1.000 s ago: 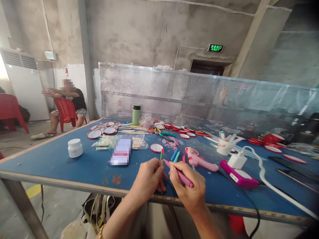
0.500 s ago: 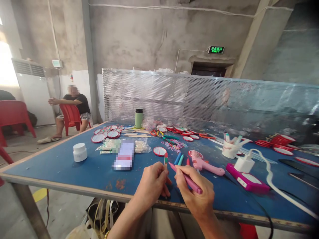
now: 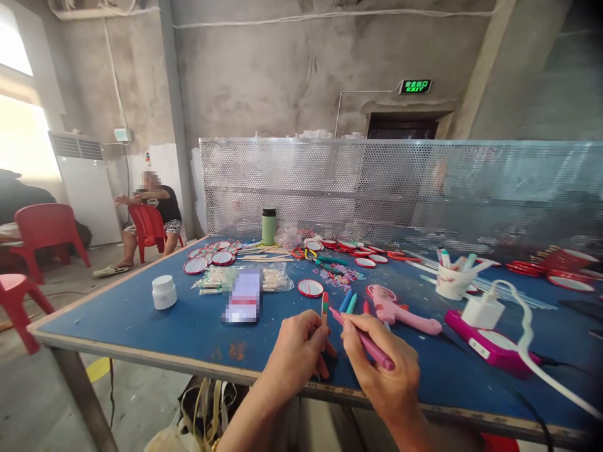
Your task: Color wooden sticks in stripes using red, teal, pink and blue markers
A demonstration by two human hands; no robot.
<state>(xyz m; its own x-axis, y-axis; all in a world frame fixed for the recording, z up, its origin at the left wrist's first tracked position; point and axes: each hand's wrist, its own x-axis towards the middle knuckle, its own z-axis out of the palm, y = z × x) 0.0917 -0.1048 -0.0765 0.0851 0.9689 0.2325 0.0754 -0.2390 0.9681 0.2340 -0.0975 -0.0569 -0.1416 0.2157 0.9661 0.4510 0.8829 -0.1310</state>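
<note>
My left hand (image 3: 301, 344) is closed around a wooden craft stick (image 3: 325, 304), held upright, its top end coloured red and green. In my right hand (image 3: 384, 355) a pink marker (image 3: 365, 342) is gripped like a pen, its tip pointing at the stick and just beside it. Beyond my hands lie blue and teal markers (image 3: 349, 301) and a red marker (image 3: 366, 306). A round red-rimmed mirror (image 3: 310, 288) lies flat behind the stick. The pink glue gun (image 3: 405, 314) rests to the right of the markers.
At left stand a white jar (image 3: 164, 292) and a phone (image 3: 242, 295) before bagged sticks (image 3: 276, 277). Behind are a green bottle (image 3: 268, 227), pliers (image 3: 325, 260) and stacked red mirrors (image 3: 522, 269). Right: a marker cup (image 3: 453, 282), a magenta power strip (image 3: 492, 348) with cable. A person (image 3: 157, 207) sits far left.
The camera view has turned slightly left, so the scene sits further right. Both hands keep their grips; the marker tip remains close to the stick.
</note>
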